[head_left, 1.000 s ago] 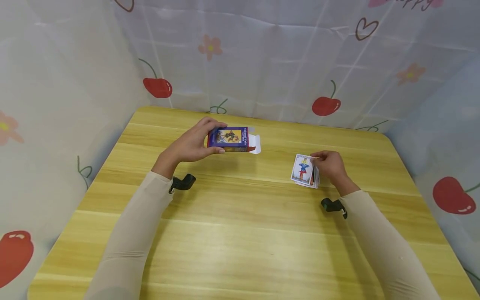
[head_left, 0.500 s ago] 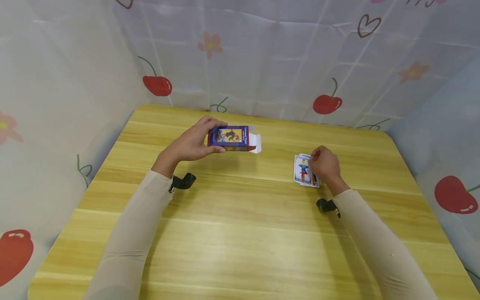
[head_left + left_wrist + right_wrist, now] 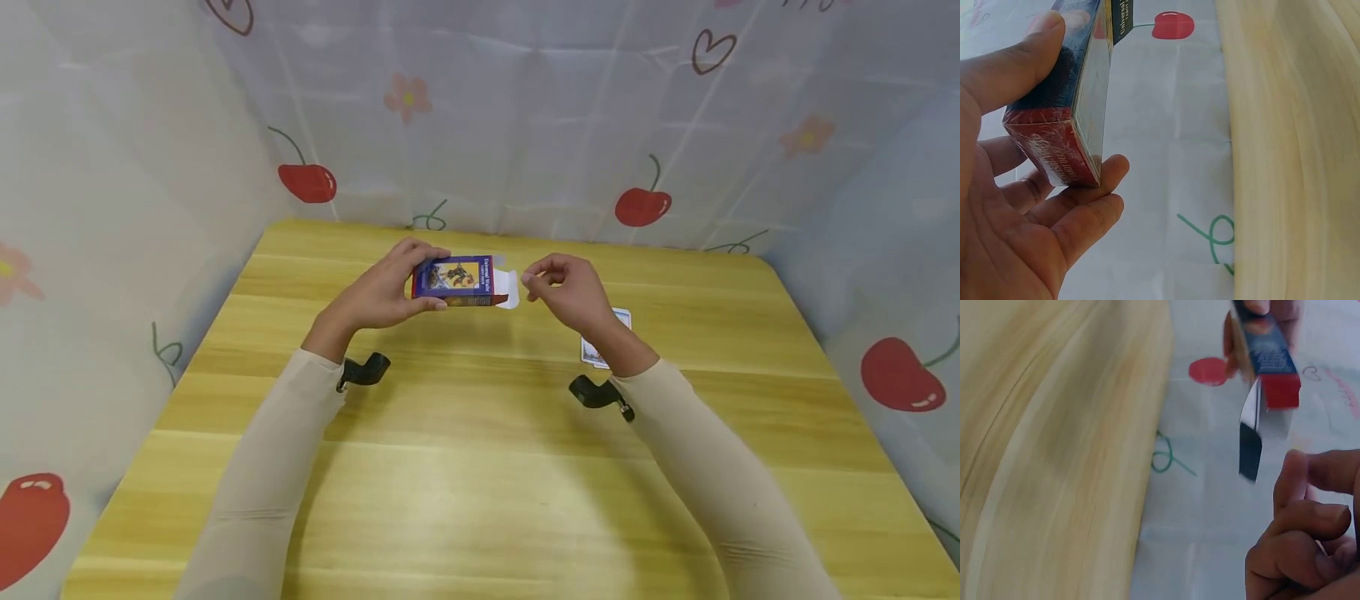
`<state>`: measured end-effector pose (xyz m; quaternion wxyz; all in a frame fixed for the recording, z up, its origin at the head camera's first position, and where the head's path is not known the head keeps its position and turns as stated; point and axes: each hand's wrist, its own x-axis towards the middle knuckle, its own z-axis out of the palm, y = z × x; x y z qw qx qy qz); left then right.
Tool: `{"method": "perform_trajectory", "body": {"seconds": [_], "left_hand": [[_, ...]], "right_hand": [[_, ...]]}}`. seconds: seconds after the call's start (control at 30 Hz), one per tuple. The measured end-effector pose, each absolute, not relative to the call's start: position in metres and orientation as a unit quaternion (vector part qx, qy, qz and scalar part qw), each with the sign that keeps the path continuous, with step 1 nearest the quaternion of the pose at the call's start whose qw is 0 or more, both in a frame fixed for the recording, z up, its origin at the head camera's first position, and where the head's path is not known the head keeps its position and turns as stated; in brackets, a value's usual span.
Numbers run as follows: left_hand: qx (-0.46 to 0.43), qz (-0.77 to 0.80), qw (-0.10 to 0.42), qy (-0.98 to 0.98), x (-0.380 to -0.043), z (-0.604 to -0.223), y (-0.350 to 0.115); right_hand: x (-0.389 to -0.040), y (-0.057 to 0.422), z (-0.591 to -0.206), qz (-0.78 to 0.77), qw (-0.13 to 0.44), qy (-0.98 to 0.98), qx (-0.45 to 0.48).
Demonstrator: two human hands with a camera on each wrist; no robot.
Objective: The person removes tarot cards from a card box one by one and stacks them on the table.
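Observation:
My left hand grips a blue tarot card box by its left end, thumb on one side and fingers on the other, above the table's far part. The box's white end flap stands open on the right. Near that flap is my right hand, its fingers curled and thumb close to the index finger. In the right wrist view, the fingers hold nothing and are apart from the box. A small stack of tarot cards lies on the table, partly hidden behind the right hand and wrist.
The wooden table has rounded far corners. White curtains printed with cherries and flowers hang close behind it and at both sides. A black wrist camera juts from the left sleeve, and another wrist camera from the right.
My right hand has left the card stack and moved left to near the box's flap. The stack was straightened a little before that. My left hand and the box stay nearly still.

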<state>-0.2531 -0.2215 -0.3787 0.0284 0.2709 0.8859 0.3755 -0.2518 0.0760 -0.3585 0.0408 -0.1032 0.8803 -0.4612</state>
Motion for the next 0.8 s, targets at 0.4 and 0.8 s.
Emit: {"method": "perform_trajectory", "body": {"seconds": [0.4,0.8], "left_hand": [[0.294,0.386,0.033,0.874,-0.251,-0.378,-0.222],[0.286,0.370,0.032,0.883,-0.253,-0.379,-0.226]], "right_hand": [[-0.270,0.045,-0.358,-0.474,0.236,0.848,-0.026],[-0.270,0.054,-0.368,-0.447,0.248,0.859,-0.034]]}}
